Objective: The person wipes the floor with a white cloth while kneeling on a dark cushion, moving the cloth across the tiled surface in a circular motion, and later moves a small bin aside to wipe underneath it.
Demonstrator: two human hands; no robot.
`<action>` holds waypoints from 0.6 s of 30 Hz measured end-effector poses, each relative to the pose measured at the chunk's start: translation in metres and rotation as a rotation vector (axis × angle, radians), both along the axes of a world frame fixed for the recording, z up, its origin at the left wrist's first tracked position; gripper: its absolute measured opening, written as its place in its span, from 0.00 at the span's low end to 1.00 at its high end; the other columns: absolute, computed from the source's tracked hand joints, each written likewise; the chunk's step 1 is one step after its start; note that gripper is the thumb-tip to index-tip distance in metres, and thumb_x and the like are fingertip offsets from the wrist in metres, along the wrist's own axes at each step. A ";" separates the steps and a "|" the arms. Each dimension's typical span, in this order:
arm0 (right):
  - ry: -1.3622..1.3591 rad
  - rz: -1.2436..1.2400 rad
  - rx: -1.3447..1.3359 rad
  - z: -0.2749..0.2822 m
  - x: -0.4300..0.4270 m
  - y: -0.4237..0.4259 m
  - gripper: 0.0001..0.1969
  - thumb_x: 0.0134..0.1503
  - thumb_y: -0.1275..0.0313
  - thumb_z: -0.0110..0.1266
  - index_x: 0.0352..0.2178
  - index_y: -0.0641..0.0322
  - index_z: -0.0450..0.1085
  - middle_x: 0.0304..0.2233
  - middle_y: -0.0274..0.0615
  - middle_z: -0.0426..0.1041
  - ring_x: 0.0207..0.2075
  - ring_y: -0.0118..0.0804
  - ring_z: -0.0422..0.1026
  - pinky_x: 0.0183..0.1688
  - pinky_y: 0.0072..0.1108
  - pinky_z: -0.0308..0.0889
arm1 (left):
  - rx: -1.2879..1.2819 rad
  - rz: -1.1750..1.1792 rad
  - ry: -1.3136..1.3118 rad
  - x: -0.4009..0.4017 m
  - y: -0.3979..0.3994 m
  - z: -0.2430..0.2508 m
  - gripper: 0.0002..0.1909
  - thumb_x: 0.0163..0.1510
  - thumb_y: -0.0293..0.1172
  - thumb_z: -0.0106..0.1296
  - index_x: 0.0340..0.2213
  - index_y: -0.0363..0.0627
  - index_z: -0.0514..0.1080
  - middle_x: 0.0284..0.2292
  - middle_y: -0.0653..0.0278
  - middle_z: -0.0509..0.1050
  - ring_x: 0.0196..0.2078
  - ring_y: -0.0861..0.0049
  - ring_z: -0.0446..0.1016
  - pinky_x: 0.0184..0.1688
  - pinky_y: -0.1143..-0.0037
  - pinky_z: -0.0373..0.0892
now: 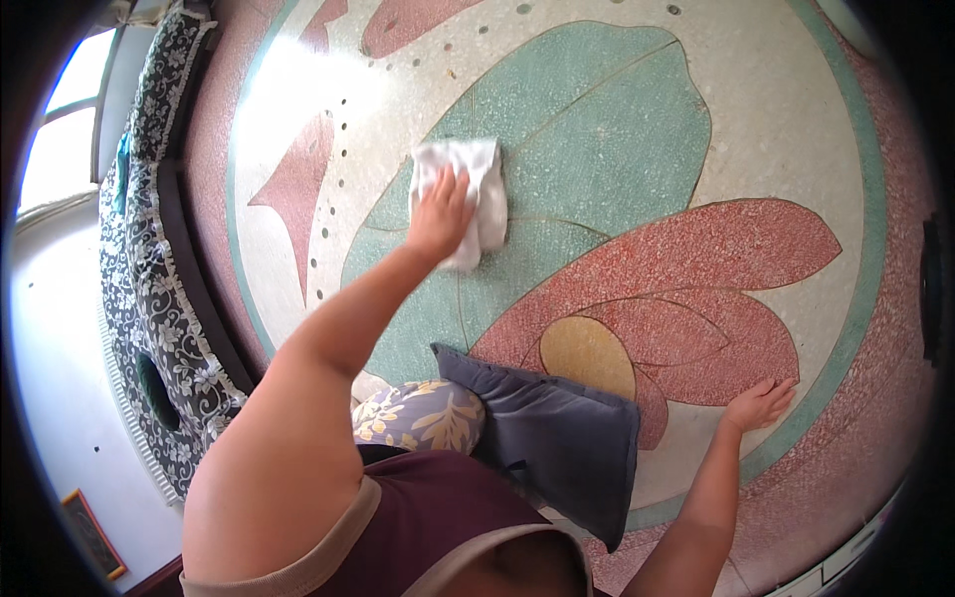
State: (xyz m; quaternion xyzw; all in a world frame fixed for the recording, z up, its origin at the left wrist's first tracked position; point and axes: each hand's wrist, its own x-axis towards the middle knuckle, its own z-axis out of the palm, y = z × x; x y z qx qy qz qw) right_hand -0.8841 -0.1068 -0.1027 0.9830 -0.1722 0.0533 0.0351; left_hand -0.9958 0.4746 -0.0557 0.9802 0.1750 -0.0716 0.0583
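Observation:
A white cloth [489, 216] lies spread and wrinkled on the green petal-shaped inlay [597, 134] of the terrazzo floor. My left hand [442, 213] presses down on it from above, arm stretched forward. Off to the right, my right hand [761, 405] holds nothing, its fingers extended near the tip of a red inlaid petal [731, 358]. Whether that palm touches the floor is hard to tell. Close to my body is a dark blue-grey cushion [567, 440], beside my knee in floral fabric [425, 414].
Along the left runs a sofa with a black-and-white floral, frilled cover [179, 298], below a bright window [67, 119]. A framed picture [93, 533] hangs on the white wall [52, 336] at lower left. A dark object [931, 291] stands at the far right edge.

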 end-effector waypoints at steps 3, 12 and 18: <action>0.003 -0.007 0.025 0.007 0.002 0.006 0.28 0.59 0.53 0.30 0.58 0.52 0.49 0.60 0.46 0.45 0.60 0.47 0.45 0.58 0.40 0.43 | 0.042 -0.046 0.006 -0.007 0.004 0.000 0.25 0.57 0.42 0.37 0.52 0.41 0.56 0.55 0.44 0.53 0.57 0.54 0.53 0.56 0.61 0.51; -0.025 0.009 0.040 -0.005 0.004 -0.002 0.27 0.59 0.53 0.29 0.58 0.50 0.49 0.60 0.45 0.45 0.60 0.47 0.45 0.58 0.41 0.41 | -0.084 0.154 0.072 0.024 0.011 0.002 0.29 0.54 0.41 0.41 0.54 0.40 0.51 0.54 0.43 0.52 0.55 0.50 0.55 0.56 0.62 0.52; 0.021 -0.019 0.006 0.002 0.003 0.003 0.27 0.59 0.54 0.30 0.58 0.50 0.48 0.60 0.45 0.46 0.60 0.47 0.46 0.59 0.39 0.41 | -0.019 -0.203 0.201 -0.092 -0.058 0.010 0.34 0.53 0.55 0.35 0.56 0.46 0.52 0.58 0.42 0.42 0.62 0.53 0.39 0.60 0.58 0.38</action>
